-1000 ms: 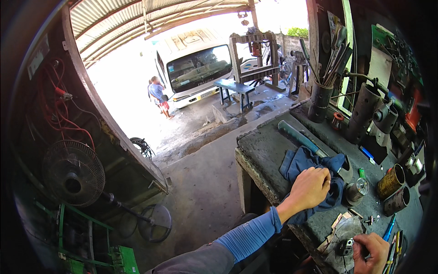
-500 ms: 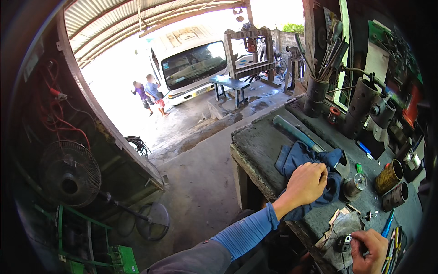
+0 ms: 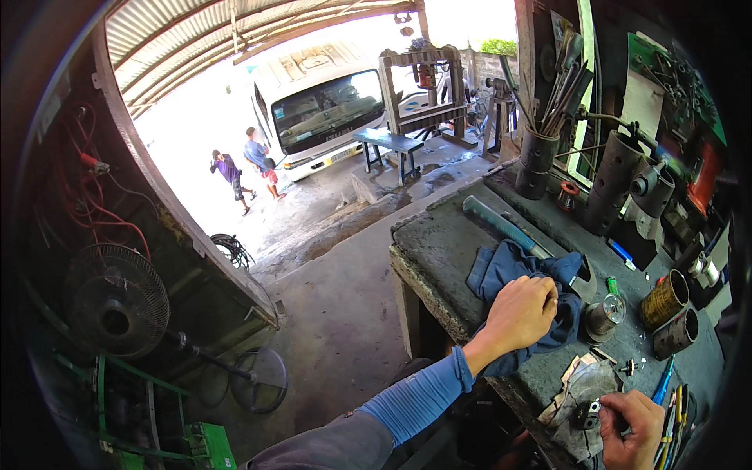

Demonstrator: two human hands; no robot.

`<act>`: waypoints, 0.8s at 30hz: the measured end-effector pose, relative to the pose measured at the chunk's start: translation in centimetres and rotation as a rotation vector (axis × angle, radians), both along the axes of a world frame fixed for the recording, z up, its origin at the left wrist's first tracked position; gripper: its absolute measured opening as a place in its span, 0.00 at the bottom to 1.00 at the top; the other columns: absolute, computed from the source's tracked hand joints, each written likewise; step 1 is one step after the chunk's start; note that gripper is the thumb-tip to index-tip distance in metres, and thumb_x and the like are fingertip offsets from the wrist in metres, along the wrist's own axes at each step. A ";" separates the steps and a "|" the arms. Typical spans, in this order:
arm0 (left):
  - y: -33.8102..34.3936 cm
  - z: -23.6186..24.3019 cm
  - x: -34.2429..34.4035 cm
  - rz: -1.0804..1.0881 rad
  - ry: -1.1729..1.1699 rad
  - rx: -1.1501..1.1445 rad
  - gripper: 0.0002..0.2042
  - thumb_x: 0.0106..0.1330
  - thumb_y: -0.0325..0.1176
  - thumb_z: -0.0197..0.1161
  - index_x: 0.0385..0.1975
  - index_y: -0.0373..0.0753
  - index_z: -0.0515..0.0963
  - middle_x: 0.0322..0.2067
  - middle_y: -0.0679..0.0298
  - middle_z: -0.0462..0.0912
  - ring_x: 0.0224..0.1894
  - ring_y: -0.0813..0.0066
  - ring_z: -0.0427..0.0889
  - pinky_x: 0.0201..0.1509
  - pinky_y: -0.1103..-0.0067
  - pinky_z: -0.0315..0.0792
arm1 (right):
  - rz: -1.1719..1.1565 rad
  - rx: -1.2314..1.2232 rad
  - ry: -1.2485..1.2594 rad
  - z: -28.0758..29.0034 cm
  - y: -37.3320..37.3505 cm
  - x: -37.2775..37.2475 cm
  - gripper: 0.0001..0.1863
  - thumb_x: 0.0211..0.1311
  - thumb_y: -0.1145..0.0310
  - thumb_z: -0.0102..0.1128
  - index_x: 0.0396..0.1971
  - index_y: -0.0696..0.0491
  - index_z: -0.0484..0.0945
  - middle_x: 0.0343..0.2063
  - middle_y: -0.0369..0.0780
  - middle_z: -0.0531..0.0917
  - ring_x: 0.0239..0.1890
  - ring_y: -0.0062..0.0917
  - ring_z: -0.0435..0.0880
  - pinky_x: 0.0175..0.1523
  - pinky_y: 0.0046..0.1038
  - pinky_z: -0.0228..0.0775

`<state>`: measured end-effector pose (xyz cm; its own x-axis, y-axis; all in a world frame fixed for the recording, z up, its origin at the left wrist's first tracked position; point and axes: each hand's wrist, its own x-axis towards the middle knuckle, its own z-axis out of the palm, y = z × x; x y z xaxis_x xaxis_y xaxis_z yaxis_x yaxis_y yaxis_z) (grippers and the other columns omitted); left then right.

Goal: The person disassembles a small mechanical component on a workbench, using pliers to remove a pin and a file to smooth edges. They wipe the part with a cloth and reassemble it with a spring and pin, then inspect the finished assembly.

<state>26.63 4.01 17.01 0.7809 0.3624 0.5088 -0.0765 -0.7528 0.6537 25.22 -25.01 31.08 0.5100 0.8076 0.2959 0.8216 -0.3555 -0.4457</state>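
Observation:
My left hand (image 3: pixel 523 312), fingers curled under, presses down on a crumpled dark blue cloth (image 3: pixel 501 266) that lies on the workbench. What its fingertips do in the folds is hidden. At the lower right, my right hand (image 3: pixel 633 429) pinches a small dark metal part (image 3: pixel 589 413) with a shiny end between thumb and fingers. That part sits over a worn, greyish piece of cloth or card (image 3: pixel 581 384) near the bench's front edge. Just beyond it stands a round metal piece with a clear top (image 3: pixel 605 315).
The workbench (image 3: pixel 439 235) has a chipped front edge. On it are a blue-grey tube (image 3: pixel 501 223), a rusty yellow can (image 3: pixel 664 296), a darker can (image 3: pixel 677 332), pens and tools (image 3: pixel 675 423), and a tool-filled cylinder (image 3: pixel 537 164). A fan (image 3: pixel 117 301) stands left. Two people are outside near a white truck (image 3: pixel 321 110).
The view has shifted slightly. Both hands keep nearly the same pose on the cloth and the metal part. Outside, the two people have moved apart a little.

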 end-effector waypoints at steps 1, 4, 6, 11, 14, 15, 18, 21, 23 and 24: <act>0.0 0.0 0.0 0.000 -0.001 0.001 0.05 0.70 0.34 0.66 0.39 0.41 0.82 0.30 0.60 0.84 0.40 0.51 0.82 0.48 0.59 0.74 | 0.000 0.000 -0.002 0.0 0.0 0.0 0.08 0.72 0.75 0.71 0.48 0.58 0.88 0.35 0.45 0.88 0.33 0.33 0.86 0.40 0.31 0.77; 0.0 -0.1 0.1 0.005 0.002 0.004 0.05 0.70 0.35 0.67 0.39 0.41 0.82 0.29 0.60 0.84 0.40 0.51 0.82 0.48 0.58 0.75 | 0.001 0.000 -0.010 -0.1 -0.1 0.0 0.08 0.72 0.75 0.71 0.48 0.58 0.88 0.36 0.45 0.88 0.33 0.33 0.87 0.40 0.31 0.77; 0.0 -0.1 0.1 0.008 0.004 0.005 0.05 0.70 0.35 0.67 0.39 0.41 0.82 0.29 0.60 0.84 0.40 0.51 0.82 0.47 0.59 0.75 | 0.004 0.002 -0.016 -0.1 0.0 0.1 0.08 0.72 0.75 0.71 0.48 0.58 0.88 0.36 0.44 0.88 0.33 0.33 0.86 0.39 0.31 0.77; 0.1 -0.1 0.1 0.006 0.009 0.003 0.05 0.70 0.35 0.67 0.39 0.41 0.83 0.30 0.60 0.84 0.40 0.51 0.82 0.48 0.59 0.75 | -0.005 0.003 0.016 0.0 0.1 0.0 0.08 0.72 0.75 0.71 0.47 0.58 0.88 0.35 0.44 0.88 0.32 0.33 0.86 0.39 0.31 0.77; 0.0 0.0 -0.1 0.005 0.008 0.002 0.05 0.70 0.35 0.66 0.39 0.41 0.83 0.30 0.60 0.84 0.40 0.51 0.82 0.48 0.59 0.75 | 0.003 0.009 -0.002 0.0 0.1 0.0 0.08 0.72 0.75 0.71 0.47 0.58 0.88 0.34 0.44 0.87 0.32 0.32 0.85 0.39 0.30 0.76; 0.0 0.1 -0.1 0.003 0.006 0.001 0.05 0.70 0.35 0.66 0.39 0.41 0.83 0.30 0.60 0.85 0.40 0.51 0.82 0.48 0.59 0.75 | 0.010 0.016 -0.017 -0.1 0.1 0.0 0.08 0.72 0.75 0.71 0.47 0.59 0.88 0.34 0.44 0.87 0.31 0.32 0.85 0.38 0.30 0.76; 0.1 0.0 0.0 -0.001 0.001 0.000 0.05 0.70 0.35 0.66 0.39 0.41 0.83 0.30 0.60 0.84 0.41 0.51 0.82 0.48 0.59 0.75 | -0.002 0.011 0.021 -0.2 0.0 0.1 0.08 0.72 0.75 0.71 0.47 0.59 0.87 0.34 0.44 0.87 0.31 0.32 0.84 0.38 0.30 0.75; 0.0 0.0 0.0 0.004 0.003 0.001 0.05 0.70 0.35 0.66 0.39 0.41 0.83 0.29 0.60 0.84 0.41 0.51 0.82 0.48 0.59 0.75 | -0.005 0.017 0.024 -0.1 0.1 0.0 0.08 0.72 0.75 0.71 0.47 0.59 0.87 0.34 0.45 0.87 0.31 0.32 0.84 0.39 0.30 0.76; 0.0 0.0 0.0 0.010 0.007 0.004 0.05 0.70 0.35 0.66 0.39 0.41 0.83 0.29 0.60 0.85 0.41 0.51 0.82 0.48 0.59 0.75 | -0.013 -0.006 0.032 0.0 0.0 0.0 0.08 0.72 0.75 0.70 0.47 0.59 0.87 0.34 0.44 0.87 0.31 0.32 0.84 0.39 0.30 0.76; 0.0 0.0 0.0 0.009 0.010 0.002 0.06 0.70 0.35 0.67 0.39 0.41 0.83 0.29 0.60 0.85 0.41 0.51 0.82 0.48 0.59 0.75 | -0.018 -0.018 0.037 0.0 0.0 0.0 0.07 0.72 0.75 0.70 0.47 0.59 0.87 0.34 0.44 0.87 0.31 0.32 0.84 0.39 0.30 0.76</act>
